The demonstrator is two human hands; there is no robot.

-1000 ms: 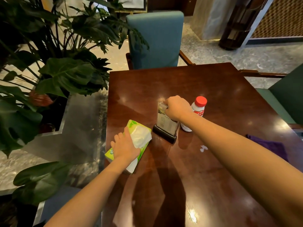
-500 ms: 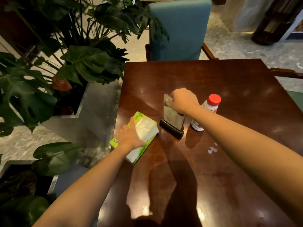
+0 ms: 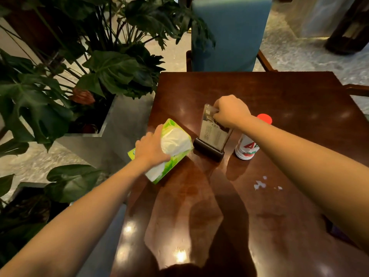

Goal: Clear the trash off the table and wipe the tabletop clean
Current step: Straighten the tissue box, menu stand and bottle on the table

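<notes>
On the dark wooden table (image 3: 279, 92) my left hand (image 3: 150, 147) grips a green tissue pack (image 3: 173, 142) with white tissue showing, near the table's left edge. My right hand (image 3: 229, 110) is closed on the top of a clear sign holder (image 3: 212, 134) with a black base, standing upright just right of the pack. A small white bottle with a red cap (image 3: 247, 148) stands right of the holder, partly behind my right forearm. Small white paper scraps (image 3: 259, 184) lie on the tabletop nearer to me.
A teal chair (image 3: 229, 35) stands at the table's far side. Large leafy plants in a grey planter (image 3: 103, 132) crowd the left edge. A dark purple cloth (image 3: 335, 230) peeks out under my right forearm. Another chair's arm (image 3: 357, 89) shows at the right.
Both hands kept their holds on the tissue pack and the sign holder. The view shifted left and closer, so the purple cloth is now mostly hidden under my right arm.
</notes>
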